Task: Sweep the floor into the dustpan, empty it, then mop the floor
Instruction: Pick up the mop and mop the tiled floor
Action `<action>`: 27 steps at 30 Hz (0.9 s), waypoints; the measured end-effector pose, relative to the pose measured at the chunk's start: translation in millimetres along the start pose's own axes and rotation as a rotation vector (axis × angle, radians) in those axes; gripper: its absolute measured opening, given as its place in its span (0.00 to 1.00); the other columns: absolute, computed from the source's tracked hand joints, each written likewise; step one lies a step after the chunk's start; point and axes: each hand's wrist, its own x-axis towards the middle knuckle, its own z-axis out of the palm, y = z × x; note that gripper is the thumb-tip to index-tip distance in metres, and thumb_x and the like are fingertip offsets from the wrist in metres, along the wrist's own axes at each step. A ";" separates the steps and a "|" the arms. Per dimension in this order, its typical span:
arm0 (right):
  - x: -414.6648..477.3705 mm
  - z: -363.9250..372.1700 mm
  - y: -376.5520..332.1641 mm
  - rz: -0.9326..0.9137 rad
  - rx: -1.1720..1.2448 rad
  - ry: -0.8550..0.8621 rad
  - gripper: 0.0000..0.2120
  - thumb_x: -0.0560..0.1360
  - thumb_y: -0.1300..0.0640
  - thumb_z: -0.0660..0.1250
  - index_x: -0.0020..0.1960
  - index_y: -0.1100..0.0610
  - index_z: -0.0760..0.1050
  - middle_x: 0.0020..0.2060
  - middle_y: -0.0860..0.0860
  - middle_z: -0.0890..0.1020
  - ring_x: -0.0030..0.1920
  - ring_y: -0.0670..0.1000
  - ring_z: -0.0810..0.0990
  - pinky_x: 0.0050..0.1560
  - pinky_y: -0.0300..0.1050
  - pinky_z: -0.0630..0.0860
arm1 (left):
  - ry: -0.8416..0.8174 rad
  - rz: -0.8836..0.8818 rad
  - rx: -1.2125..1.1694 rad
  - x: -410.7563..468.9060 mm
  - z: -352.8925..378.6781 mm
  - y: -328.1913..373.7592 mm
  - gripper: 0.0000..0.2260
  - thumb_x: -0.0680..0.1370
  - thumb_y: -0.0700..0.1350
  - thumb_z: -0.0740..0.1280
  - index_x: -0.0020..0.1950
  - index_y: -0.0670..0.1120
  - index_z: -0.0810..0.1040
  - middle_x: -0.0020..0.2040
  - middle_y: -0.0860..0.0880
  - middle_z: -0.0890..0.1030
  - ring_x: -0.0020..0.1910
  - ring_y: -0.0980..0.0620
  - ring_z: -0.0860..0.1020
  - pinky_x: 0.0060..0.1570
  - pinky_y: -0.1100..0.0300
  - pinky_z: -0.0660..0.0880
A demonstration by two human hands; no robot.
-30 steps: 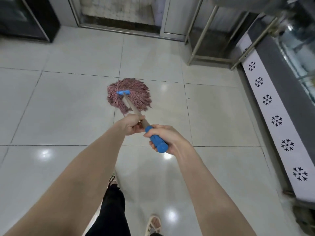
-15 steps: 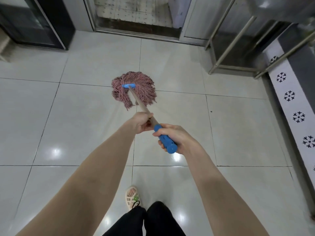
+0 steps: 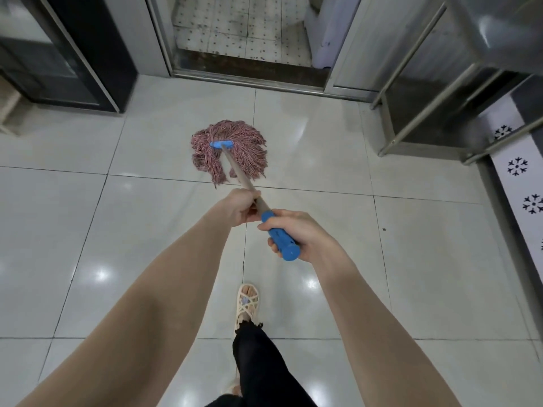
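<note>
A pink string mop head (image 3: 230,152) with a blue clamp lies spread on the glossy white tile floor (image 3: 426,259), straight ahead of me. Its pale wooden handle (image 3: 238,173) runs back toward me and ends in a blue grip. My left hand (image 3: 239,205) grips the wooden shaft. Just behind it, my right hand (image 3: 296,230) holds the blue grip at the handle's end. No dustpan or broom is in view.
A metal door threshold (image 3: 249,82) crosses the floor just beyond the mop, with a dirty tiled area behind it. A dark glass cabinet (image 3: 67,63) stands far left. Steel table legs (image 3: 405,104) and a snowflake-patterned panel (image 3: 520,183) line the right. My sandalled foot (image 3: 248,302) is below.
The mop head has slid forward across the tiles toward the door threshold. I have stepped after it, and both hands keep the same hold on the handle.
</note>
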 end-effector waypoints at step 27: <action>254.8 119.9 -302.6 0.066 -0.003 -0.190 0.11 0.71 0.69 0.69 0.49 0.56 0.79 0.39 0.55 0.76 0.27 0.51 0.72 0.25 0.36 0.73 | 0.096 -0.037 0.048 215.9 -150.7 320.0 0.08 0.83 0.40 0.60 0.46 0.37 0.70 0.39 0.41 0.74 0.24 0.51 0.78 0.21 0.62 0.74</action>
